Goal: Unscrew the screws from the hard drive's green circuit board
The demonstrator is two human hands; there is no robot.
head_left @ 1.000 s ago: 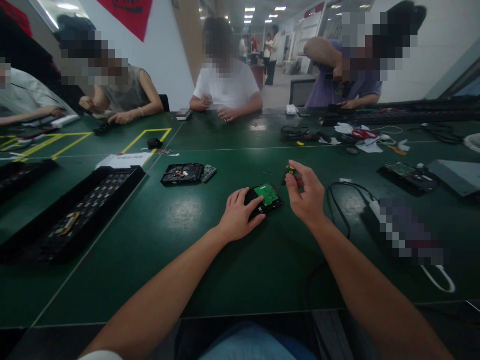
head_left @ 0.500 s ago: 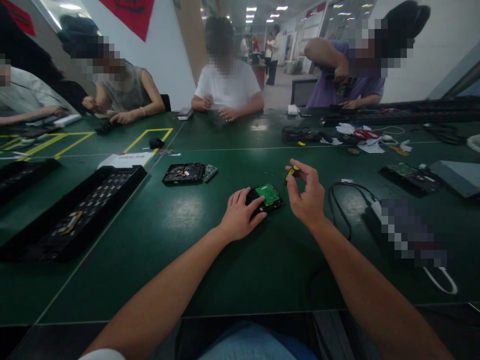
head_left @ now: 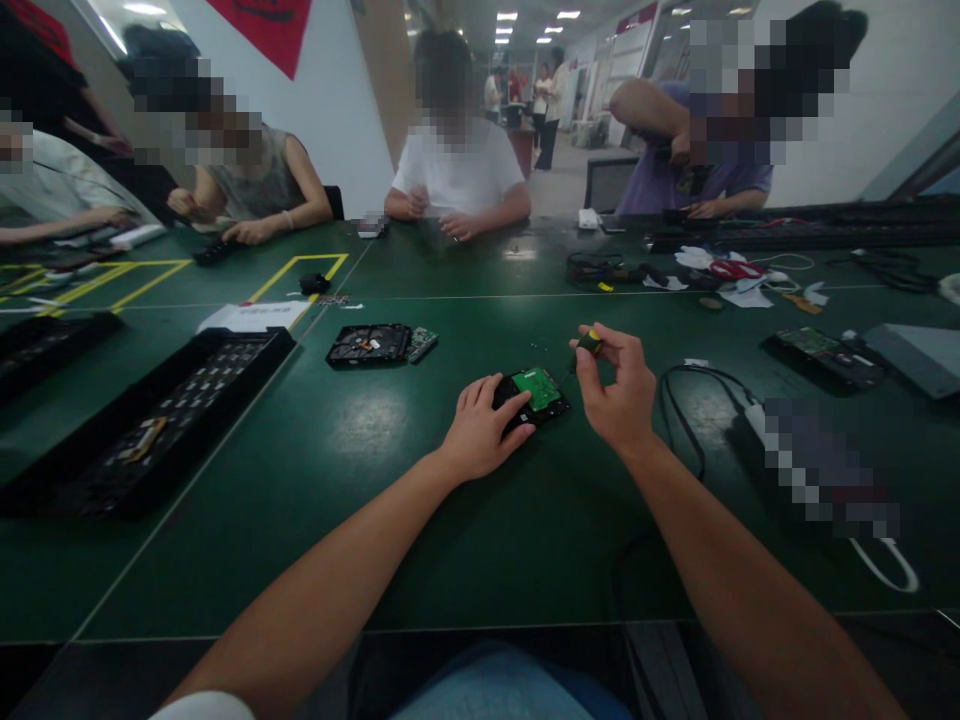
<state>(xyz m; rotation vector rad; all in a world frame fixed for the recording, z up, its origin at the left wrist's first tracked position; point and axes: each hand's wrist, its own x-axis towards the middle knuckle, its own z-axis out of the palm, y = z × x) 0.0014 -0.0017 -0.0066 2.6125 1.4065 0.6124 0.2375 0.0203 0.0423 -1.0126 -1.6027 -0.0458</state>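
A hard drive (head_left: 553, 404) with a green circuit board facing up lies on the table in front of me. Across its left side rests my left hand (head_left: 487, 425), thumb and fingers holding it against the tabletop. My right hand (head_left: 619, 388) pinches the yellow-and-black handle of a screwdriver (head_left: 589, 344) just right of the drive. Its thin shaft slants down toward the drive's right edge; whether the tip touches a screw is too small to tell. Tiny bits, perhaps screws, lie beyond the drive.
Beyond my left hand sit another opened drive (head_left: 369, 345) and a loose circuit board (head_left: 422, 345). A long black tray (head_left: 157, 425) is at left. Right of me are a black cable (head_left: 701, 372), a pixelated device (head_left: 825, 465) and another drive (head_left: 821, 358). Several people sit across the table.
The screwdriver has turned more upright in my right hand, with its shaft now showing toward the drive's right edge. My left hand and the hard drive stay in place.
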